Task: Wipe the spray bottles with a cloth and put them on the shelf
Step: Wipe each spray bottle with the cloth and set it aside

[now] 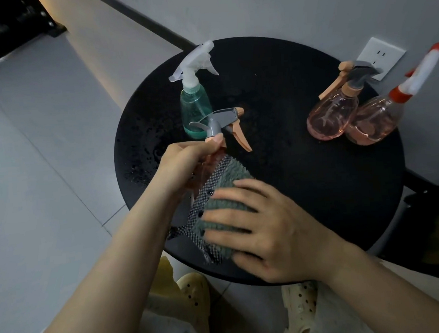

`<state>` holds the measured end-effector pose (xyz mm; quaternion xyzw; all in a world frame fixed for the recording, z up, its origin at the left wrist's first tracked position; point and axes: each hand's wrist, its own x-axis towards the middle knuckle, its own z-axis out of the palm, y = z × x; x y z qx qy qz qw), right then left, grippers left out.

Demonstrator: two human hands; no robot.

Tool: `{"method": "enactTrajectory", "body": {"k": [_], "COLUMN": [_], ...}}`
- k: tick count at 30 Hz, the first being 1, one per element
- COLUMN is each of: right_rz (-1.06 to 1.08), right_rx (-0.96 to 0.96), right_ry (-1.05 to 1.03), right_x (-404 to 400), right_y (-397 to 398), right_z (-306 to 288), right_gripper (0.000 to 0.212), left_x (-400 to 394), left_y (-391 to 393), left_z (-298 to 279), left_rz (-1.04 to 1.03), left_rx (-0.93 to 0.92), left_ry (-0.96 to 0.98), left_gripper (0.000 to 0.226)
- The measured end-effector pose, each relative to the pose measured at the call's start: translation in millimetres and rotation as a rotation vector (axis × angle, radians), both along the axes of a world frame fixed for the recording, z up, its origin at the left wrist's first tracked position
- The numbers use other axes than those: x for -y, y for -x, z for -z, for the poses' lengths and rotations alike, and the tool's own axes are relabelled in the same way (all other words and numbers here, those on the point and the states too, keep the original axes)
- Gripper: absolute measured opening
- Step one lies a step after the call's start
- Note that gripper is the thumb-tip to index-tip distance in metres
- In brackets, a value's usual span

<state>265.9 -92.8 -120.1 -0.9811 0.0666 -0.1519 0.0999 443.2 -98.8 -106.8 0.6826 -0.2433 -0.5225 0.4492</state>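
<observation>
Left hand (184, 159) grips the pink spray bottle (214, 164) at its neck; right hand (264, 228) clasps the green cloth (222, 189) around it. Better to rotate the bottle, wiping evenly.

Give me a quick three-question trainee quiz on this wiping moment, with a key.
1. True or false: the left hand holds the pink bottle with the grey sprayer by its neck.
2. How many spray bottles stand on the round black table, untouched?
3. What does the right hand press against the held bottle? A) the green tufted cloth B) a sponge C) paper towel

Key: 1 true. 2 three: the teal bottle, the pink bottle with the peach trigger, the red-capped pink bottle. 3 A.
</observation>
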Motion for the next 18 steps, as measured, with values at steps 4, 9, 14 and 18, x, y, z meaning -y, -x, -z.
{"method": "enactTrajectory", "body": {"k": [4, 9, 14, 18], "right_rz": [0.054, 0.359, 0.495, 0.405], "right_rx": [0.006, 0.102, 0.11, 0.0], "right_ry": [-0.001, -0.154, -0.192, -0.085], "right_x": [-0.1, 7.3, 2.2, -0.8], "right_y": [0.3, -2.7, -7.9, -6.5], "right_z": [2.4, -0.3, 1.2, 0.9], "right_gripper": [0.03, 0.035, 0.038, 0.038], "left_x": [1.9, 1.3, 1.3, 1.1], "left_y": [3.0, 11.6, 15.1, 15.1], "left_z": [2.9, 5.5, 7.0, 9.4], "left_rz": [0.064, 0.095, 0.099, 0.038], "left_rx": [0.07, 0.042, 0.078, 0.127], "left_ry": [-0.014, 0.012, -0.002, 0.018], "left_gripper": [0.028, 0.019, 0.022, 0.016]}}
